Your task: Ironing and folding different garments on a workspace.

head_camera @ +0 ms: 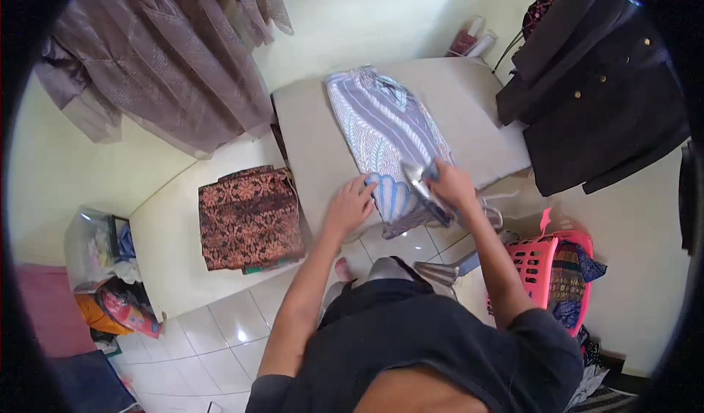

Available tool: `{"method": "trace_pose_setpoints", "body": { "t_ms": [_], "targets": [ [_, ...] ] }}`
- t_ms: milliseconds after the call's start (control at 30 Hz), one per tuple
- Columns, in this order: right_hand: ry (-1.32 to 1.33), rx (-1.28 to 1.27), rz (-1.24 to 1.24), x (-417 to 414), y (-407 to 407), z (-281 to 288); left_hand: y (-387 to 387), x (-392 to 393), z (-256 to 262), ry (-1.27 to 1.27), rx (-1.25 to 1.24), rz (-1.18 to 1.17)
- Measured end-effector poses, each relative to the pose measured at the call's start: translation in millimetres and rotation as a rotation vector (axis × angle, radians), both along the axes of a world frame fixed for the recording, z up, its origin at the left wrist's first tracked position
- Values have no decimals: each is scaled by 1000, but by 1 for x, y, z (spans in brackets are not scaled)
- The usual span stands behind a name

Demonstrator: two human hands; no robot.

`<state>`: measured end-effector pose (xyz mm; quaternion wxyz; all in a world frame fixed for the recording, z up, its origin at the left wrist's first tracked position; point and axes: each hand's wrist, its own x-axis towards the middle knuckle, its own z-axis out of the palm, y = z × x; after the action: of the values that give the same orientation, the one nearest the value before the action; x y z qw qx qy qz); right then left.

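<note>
A patterned cloth (379, 121) in white, blue and grey, folded into a long shape, lies across a padded ironing board (313, 132). Its near end hangs at the board's front edge. My right hand (452, 184) grips a clothes iron (419, 181), which is on or just above the right side of the cloth near that end; its handle is mostly hidden by my fingers. At the cloth's left edge rests my left hand (350, 203), fingertips touching the fabric and fingers somewhat apart.
A folded black-and-orange floral cloth (250, 217) lies on a white table (176, 242) at left. A pink laundry basket (536, 264) with clothes stands right. A sheer mauve garment (165, 55) and dark jacket (594, 94) hang on either side. Bottles (467, 39) stand behind the board.
</note>
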<state>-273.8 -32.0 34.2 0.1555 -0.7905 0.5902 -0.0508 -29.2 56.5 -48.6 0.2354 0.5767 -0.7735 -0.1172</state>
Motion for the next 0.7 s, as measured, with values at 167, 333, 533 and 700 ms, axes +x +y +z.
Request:
{"method": "trace_pose_setpoints", "body": {
  "t_ms": [167,333,533,700],
  "targets": [
    [21,57,39,35,17,9,0,5,-14,79,-128,-3],
    [-86,-115,52,124,-64,-4,4,8,-11,40,-87,-23],
    [-177,-217,22,192,-165,-22,-7,0,-23,70,-156,-68],
    [-111,-123,102,171,-113,-7,-1,7,-6,61,-11,-81]
  ]
}}
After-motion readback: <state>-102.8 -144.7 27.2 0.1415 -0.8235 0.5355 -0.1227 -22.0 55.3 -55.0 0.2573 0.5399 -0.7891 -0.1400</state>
